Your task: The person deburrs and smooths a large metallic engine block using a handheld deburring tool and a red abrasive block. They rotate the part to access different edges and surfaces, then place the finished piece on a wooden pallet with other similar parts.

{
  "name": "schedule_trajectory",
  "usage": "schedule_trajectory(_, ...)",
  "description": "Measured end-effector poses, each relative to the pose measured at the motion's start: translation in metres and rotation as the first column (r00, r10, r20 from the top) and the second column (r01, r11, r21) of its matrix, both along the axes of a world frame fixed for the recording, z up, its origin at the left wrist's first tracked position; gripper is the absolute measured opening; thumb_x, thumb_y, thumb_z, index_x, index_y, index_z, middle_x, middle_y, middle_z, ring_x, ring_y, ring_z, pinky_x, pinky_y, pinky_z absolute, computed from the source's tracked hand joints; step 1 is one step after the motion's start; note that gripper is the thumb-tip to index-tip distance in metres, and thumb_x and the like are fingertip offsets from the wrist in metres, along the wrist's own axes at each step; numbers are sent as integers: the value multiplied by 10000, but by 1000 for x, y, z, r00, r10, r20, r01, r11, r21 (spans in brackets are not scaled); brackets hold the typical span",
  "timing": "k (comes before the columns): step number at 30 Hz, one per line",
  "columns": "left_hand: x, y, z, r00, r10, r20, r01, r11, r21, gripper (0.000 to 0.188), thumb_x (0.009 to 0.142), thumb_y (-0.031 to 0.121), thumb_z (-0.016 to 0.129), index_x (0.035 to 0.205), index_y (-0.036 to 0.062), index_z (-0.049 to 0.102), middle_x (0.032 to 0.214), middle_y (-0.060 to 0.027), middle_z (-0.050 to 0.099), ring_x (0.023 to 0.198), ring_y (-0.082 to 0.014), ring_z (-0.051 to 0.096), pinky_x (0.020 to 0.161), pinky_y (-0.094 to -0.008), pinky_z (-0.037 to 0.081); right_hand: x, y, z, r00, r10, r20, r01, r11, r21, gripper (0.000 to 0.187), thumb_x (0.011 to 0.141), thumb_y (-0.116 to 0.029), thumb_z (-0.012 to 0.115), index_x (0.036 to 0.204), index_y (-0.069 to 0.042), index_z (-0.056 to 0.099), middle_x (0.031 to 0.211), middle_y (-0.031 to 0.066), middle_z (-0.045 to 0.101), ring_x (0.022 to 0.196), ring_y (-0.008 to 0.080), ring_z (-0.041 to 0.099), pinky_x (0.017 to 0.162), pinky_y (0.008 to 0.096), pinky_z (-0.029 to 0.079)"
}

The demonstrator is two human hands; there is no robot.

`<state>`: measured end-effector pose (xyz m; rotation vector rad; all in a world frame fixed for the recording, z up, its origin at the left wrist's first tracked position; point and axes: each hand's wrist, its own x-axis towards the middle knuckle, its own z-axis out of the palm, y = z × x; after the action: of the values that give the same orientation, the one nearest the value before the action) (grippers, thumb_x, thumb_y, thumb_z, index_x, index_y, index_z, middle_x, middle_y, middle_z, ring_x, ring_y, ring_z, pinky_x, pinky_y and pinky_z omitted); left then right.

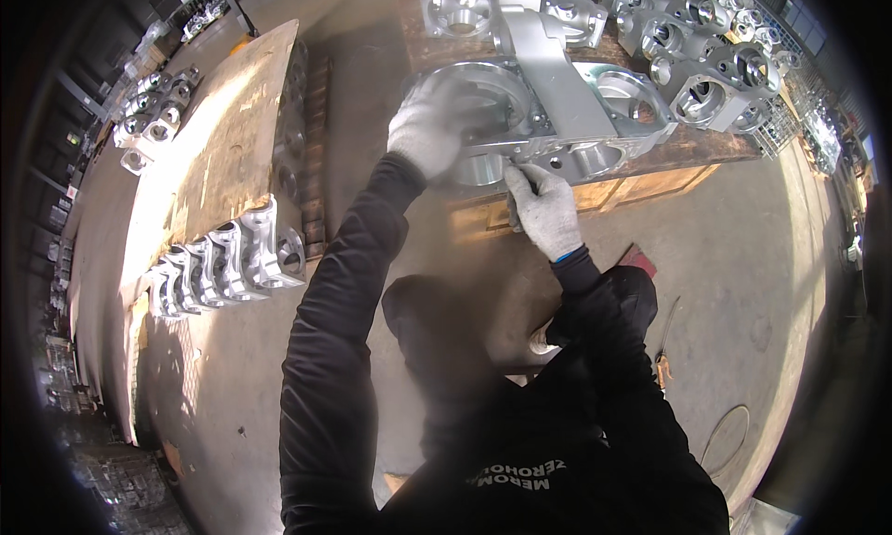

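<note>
A large silver metal casting (565,97) with wide round bores lies on a wooden pallet in front of me. My left hand (427,131), in a whitish work glove, is over the rim of its left bore. Motion smears those fingers, so their grip does not show. At the front edge of the casting is my right hand (546,215), gloved in the same way, with fingers bent and pressed together. Whatever they pinch is too small or hidden to name.
Similar castings (692,94) crowd the pallet's far and right side. Its wooden side (595,197) faces my legs. To the left, a wooden board (218,136) covers another stack, with a row of castings (223,266) below. A thin tool with an orange handle (662,370) lies on the floor at right.
</note>
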<state>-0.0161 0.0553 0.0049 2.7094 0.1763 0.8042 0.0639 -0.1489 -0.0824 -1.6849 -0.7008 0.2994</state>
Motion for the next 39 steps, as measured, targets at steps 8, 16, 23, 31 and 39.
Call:
schedule_trajectory(8,10,-4,-1,982,152,-110,-160,985,-71,459,895,62,646,1346,146,662,1455,-142,616,1360,-402,581,1127,-493,498,-52,30,-59,967,-228,114,243,960,-142,341,1086,-272,665,1115,61,730,948,255,775,902,295,800,809,405,585)
schedule_trajectory(16,7,-5,6,946,192,-262,-210,977,-43,520,921,66,621,1437,123,650,1497,-159,641,1364,-372,624,1158,-459,511,-56,14,-30,995,-93,45,95,994,-48,324,1103,-267,660,1207,33,723,871,141,743,810,202,726,760,345,565)
schedule_trajectory(23,12,-65,-5,962,264,-75,-242,944,224,474,1087,418,490,1008,30,751,1025,-174,768,1014,-339,721,920,-490,519,27,26,112,799,-82,595,-2,990,139,423,1083,-312,666,1396,-29,692,1230,250,768,1142,381,757,983,431,588)
schedule_trajectory(31,-3,-75,-24,922,227,313,-253,966,46,329,924,346,700,1053,49,755,925,-112,720,922,-287,696,833,-450,524,58,161,146,310,650,694,28,724,-690,488,1030,-480,632,1285,-78,739,1135,206,782,1120,395,739,978,515,573)
schedule_trajectory(39,-5,-72,-30,930,191,313,-190,981,-33,346,915,298,689,1044,-20,734,995,-158,742,938,-309,692,875,-448,528,57,214,164,106,802,588,254,549,-796,407,1009,-432,663,1128,-62,785,1070,199,794,1079,390,762,925,533,599)
